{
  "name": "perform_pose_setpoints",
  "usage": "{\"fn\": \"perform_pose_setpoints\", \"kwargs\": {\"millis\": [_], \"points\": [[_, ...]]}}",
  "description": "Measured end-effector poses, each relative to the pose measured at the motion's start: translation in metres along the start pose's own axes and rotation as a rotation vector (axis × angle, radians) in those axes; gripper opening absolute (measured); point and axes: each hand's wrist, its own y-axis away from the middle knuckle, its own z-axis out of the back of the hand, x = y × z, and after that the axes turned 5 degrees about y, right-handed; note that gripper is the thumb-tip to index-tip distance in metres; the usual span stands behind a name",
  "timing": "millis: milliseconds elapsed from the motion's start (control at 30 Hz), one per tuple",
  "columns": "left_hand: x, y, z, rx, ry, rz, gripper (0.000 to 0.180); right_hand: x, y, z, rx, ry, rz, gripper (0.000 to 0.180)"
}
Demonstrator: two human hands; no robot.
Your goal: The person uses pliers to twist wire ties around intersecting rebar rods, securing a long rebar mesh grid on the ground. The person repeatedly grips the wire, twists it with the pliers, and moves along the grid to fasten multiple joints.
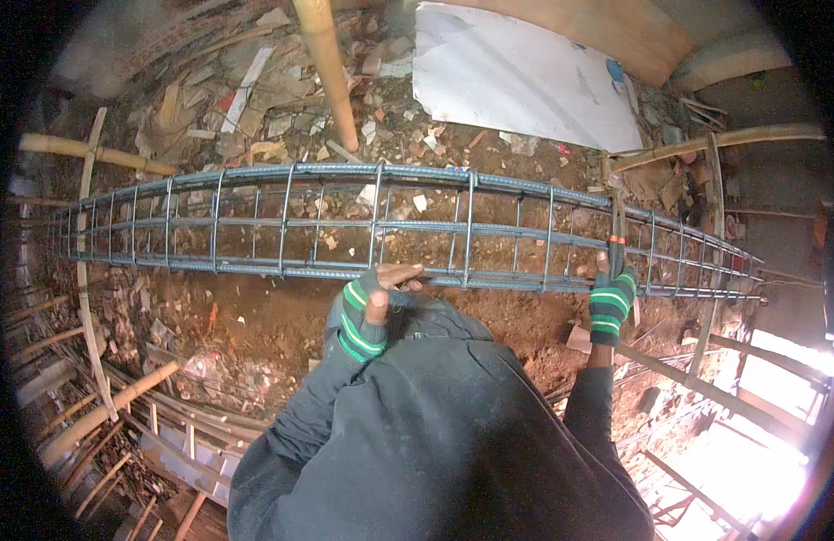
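A long rebar cage (466, 230) of ribbed steel bars and square stirrups stretches across in front of me. My left hand (373, 298), in a dark fingerless glove with green stripes, is at the cage's near bar left of the middle. Its fingers point right, stretched out over the bar, and the thumb stands apart. Farther right, my right hand (612, 293), gloved alike, is closed around a dark long tool with an orange band (617, 242). That tool reaches up among the bars; its exact kind is unclear, and its grip is partly hidden by the fingers.
Wooden poles (91, 307) cross under the cage at left, and a similar support (712, 198) stands at right. A bamboo post (325, 72) rises beyond it. A white sheet (520, 77) lies at the back. Rubble (273, 117) covers the brown soil.
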Motion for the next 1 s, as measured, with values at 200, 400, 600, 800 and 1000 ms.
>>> {"fn": "perform_pose_setpoints", "kwargs": {"millis": [200, 400, 600, 800, 1000], "points": [[-0.011, 0.006, -0.023, -0.092, -0.225, 0.129, 0.029, -0.011, 0.013, -0.036, -0.009, 0.107, -0.140, 0.050], [0.000, 0.057, -0.039, -0.152, -0.003, 0.333, 0.021, 0.001, 0.017, -0.053, -0.249, 0.247, 0.069, 0.063], [0.005, 0.102, -0.070, -0.289, 0.160, 0.353, 0.018, 0.013, 0.031, -0.026, -0.118, 0.156, 0.089, 0.066], [0.003, 0.138, -0.102, -0.391, 0.341, 0.352, 0.014, 0.049, 0.079, 0.040, 0.338, -0.973, 0.233, 0.047], [0.004, 0.156, -0.143, -0.257, 0.484, 0.300, 0.014, 0.073, 0.157, 0.096, 1.264, -1.413, 0.227, 0.033]]}}
